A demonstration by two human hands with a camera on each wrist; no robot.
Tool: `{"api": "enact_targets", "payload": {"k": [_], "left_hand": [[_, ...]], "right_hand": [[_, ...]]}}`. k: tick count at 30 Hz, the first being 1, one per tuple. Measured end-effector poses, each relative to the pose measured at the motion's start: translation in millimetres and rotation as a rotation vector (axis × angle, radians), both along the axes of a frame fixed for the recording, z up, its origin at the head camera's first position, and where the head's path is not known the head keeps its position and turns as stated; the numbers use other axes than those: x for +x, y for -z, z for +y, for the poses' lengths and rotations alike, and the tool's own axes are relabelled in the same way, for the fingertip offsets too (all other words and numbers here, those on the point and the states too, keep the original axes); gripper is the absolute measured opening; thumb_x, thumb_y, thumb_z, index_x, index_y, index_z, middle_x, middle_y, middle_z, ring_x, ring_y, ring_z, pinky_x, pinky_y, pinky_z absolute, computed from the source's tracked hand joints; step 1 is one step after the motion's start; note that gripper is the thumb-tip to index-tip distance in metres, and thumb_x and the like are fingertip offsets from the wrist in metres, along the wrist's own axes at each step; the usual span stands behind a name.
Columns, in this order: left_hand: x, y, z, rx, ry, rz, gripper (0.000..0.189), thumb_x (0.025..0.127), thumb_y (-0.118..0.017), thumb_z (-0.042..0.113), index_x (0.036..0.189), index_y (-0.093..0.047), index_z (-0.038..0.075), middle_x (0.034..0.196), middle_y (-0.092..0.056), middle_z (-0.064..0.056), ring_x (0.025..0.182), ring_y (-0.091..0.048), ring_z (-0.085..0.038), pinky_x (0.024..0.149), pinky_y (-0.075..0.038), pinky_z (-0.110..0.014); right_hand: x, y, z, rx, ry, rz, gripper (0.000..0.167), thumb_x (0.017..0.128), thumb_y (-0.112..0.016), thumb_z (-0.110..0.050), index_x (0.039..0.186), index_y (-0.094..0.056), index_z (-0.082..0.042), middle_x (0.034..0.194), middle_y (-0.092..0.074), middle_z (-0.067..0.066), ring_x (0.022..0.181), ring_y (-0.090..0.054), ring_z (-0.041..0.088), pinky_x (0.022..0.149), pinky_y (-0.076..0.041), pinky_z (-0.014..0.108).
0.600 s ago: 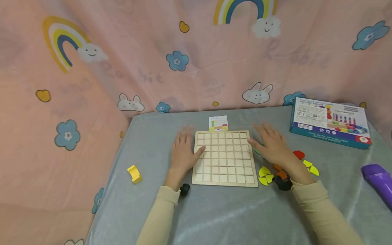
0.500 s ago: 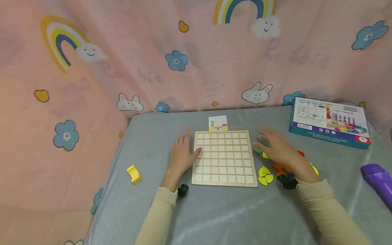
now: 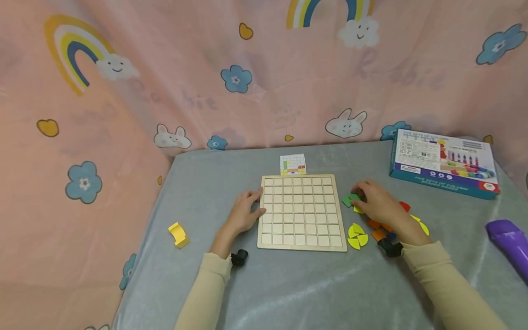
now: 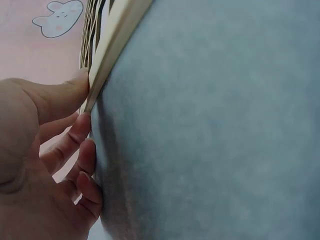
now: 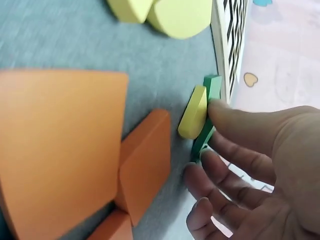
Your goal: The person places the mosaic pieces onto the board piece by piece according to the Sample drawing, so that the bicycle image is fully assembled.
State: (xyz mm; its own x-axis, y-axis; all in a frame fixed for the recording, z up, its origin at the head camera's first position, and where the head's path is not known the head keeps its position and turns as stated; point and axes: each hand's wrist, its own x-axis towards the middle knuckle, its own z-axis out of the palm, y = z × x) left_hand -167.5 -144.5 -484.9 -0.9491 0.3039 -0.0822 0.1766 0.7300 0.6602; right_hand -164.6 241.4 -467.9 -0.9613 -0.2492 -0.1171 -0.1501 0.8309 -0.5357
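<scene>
Soft light, faintly glare-streaked tablecloth (image 3: 284, 293)

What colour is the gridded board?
Pale beige; the gridded board shows best in the head view.

Green piece (image 5: 204, 135): partly behind the right grip (image 3: 378, 201) and the yellow piece (image 5: 193, 114).
Grid board (image 4: 112, 45): cut off by the left wrist view's top edge.
Orange piece (image 5: 65, 145): cut off at left (and blurred).
Purple object (image 3: 511, 245): cut off at right.
Card (image 3: 293, 164): markings too small to tell.
</scene>
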Motion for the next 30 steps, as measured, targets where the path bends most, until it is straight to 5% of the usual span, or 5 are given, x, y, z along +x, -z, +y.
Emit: {"api": "enact_targets", "payload": {"k": [19, 24, 30], "left_hand": [[-1.9, -1.4, -1.8, -0.055, 0.016, -0.058, 0.066, 0.107, -0.066, 0.021, 0.166, -0.038, 0.011, 0.146, -0.051, -0.020, 0.134, -0.045, -0.039, 0.112, -0.041, -0.057], [-2.3, 1.0, -2.2, -0.050, 0.022, -0.043, 0.066, 0.106, -0.066, 0.021, 0.165, -0.038, 0.009, 0.145, -0.051, -0.021, 0.132, -0.045, -0.039, 0.110, -0.041, -0.058], [-1.1, -0.3, -0.4, -0.043, 0.005, -0.051, 0.067, 0.106, -0.067, 0.021, 0.165, -0.038, 0.010, 0.144, -0.052, -0.020, 0.132, -0.045, -0.039, 0.111, -0.040, -0.057]], "right_hand": [[-2.9, -11.0, -19.1, 0.024, 0.135, -0.147, 0.030, 0.099, -0.069, -0.001, 0.122, -0.059, 0.016, 0.113, -0.052, 0.031, 0.096, -0.053, 0.039, 0.088, -0.053, 0.053], [-5.3, -16.7, -29.9, 0.010, 0.133, -0.061, 0.030, 0.098, -0.068, -0.002, 0.121, -0.059, 0.014, 0.115, -0.054, 0.031, 0.098, -0.053, 0.040, 0.089, -0.052, 0.055], [-15.1, -16.0, -74.9, -0.135, 0.028, 0.096, 0.029, 0.095, -0.073, -0.001, 0.119, -0.063, 0.011, 0.116, -0.062, 0.030, 0.100, -0.062, 0.040, 0.089, -0.054, 0.054]]}}
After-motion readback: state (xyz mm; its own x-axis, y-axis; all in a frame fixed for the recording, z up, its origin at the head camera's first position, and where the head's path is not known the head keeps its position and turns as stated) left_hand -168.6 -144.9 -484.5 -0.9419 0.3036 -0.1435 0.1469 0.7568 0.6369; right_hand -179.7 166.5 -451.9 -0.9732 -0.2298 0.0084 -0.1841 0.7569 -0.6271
